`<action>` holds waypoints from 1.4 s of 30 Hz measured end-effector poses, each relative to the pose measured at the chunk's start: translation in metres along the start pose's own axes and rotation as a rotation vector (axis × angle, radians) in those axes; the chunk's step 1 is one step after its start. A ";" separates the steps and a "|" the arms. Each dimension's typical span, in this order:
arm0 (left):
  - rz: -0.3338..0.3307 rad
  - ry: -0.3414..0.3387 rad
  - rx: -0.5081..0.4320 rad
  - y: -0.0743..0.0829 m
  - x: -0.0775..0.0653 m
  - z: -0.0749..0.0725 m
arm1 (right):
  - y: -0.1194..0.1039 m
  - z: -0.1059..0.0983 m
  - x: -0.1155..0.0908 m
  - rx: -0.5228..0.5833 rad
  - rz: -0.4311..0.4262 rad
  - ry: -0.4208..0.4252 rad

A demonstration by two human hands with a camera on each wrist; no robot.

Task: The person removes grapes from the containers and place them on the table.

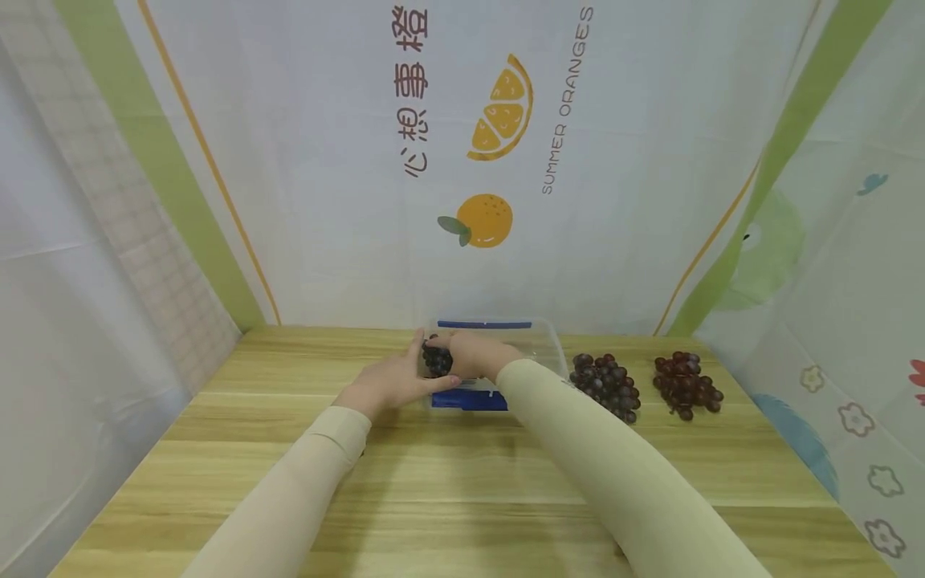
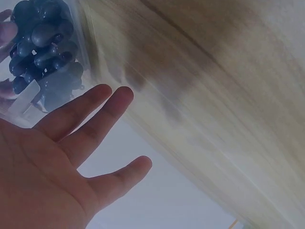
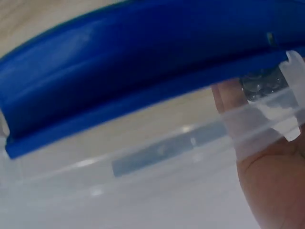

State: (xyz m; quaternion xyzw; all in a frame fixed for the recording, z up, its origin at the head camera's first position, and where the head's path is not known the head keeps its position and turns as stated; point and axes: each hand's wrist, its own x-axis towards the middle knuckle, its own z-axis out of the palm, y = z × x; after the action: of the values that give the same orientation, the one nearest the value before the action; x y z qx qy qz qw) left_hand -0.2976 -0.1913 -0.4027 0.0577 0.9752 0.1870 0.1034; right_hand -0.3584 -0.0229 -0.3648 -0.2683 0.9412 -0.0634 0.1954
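A clear plastic container (image 1: 545, 341) with blue clips (image 1: 473, 400) stands at the back of the table. Inside it, by the left wall, is a bunch of dark grapes (image 1: 438, 360), also seen through the plastic in the left wrist view (image 2: 45, 38). My right hand (image 1: 473, 353) reaches into the container and holds this bunch; the container wall partly covers the hand in the right wrist view (image 3: 271, 176). Outside the left wall is my left hand (image 1: 390, 381), its fingers straight and spread, with nothing in the palm.
Right of the container lies a bunch of dark red grapes (image 1: 605, 387). Another bunch (image 1: 686, 385) rests farther right on the wooden table (image 1: 448, 498). A printed white cloth (image 1: 340, 201) hangs behind the table, with more cloth at both sides.
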 end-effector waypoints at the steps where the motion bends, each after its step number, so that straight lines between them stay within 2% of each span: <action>1: 0.002 -0.001 -0.004 0.000 0.000 0.000 | 0.000 0.001 0.001 -0.016 -0.002 -0.005; 7: 0.015 0.002 0.001 0.001 -0.002 -0.002 | 0.001 0.005 0.004 -0.051 -0.033 0.008; 14: 0.011 0.007 -0.009 0.001 0.000 -0.001 | 0.006 0.008 0.001 -0.033 -0.082 0.034; 20: 0.016 0.016 0.004 0.001 0.003 0.001 | 0.007 0.009 0.002 -0.010 -0.077 0.035; 30: 0.036 -0.024 0.002 -0.001 0.003 -0.005 | 0.005 0.009 0.003 -0.033 -0.068 0.042; 42: 0.064 -0.005 -0.025 -0.003 0.001 -0.003 | 0.005 0.011 0.005 -0.029 -0.042 0.028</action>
State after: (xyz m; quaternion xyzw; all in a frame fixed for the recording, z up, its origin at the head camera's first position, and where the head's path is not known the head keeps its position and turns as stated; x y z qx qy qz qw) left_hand -0.2991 -0.1951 -0.4015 0.0882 0.9702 0.2022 0.1007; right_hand -0.3603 -0.0217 -0.3782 -0.2898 0.9388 -0.0578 0.1768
